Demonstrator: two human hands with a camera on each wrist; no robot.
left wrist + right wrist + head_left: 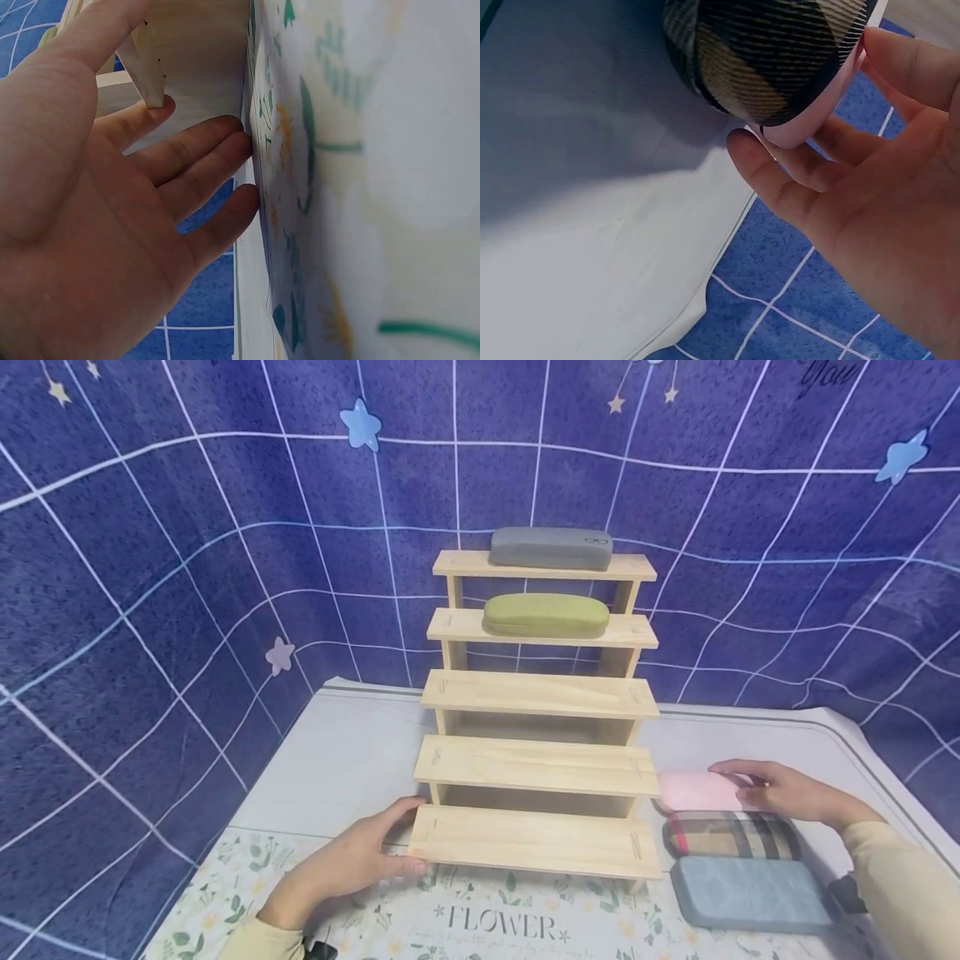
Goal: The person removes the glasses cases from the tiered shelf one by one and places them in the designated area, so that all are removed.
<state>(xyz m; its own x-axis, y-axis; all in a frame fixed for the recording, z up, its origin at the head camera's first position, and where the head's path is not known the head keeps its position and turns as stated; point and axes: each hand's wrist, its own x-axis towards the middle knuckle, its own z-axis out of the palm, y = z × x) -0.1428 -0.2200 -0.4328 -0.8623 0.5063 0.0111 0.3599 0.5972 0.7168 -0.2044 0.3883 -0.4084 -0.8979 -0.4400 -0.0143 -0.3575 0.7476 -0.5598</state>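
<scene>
A stepped wooden display stand (536, 766) rises in the middle of the head view. My left hand (352, 864) holds the left end of its lowest step, thumb at the front edge and fingers behind; the left wrist view shows the index fingertip (161, 106) against the wood. At the right, my right hand (787, 793) grips the right end of a pink glasses case (697, 791) between thumb and fingers. Nearer me lie a plaid glasses case (731, 835) and a blue one (753, 893). In the right wrist view the plaid case (769, 56) hides most of the pink one (802, 127).
A grey glasses case (551, 548) lies on the top step and a green one (546, 615) on the step below. The stand is on a white table cover (330, 752) with a flowered front part. A blue gridded curtain (225, 568) hangs behind and at both sides.
</scene>
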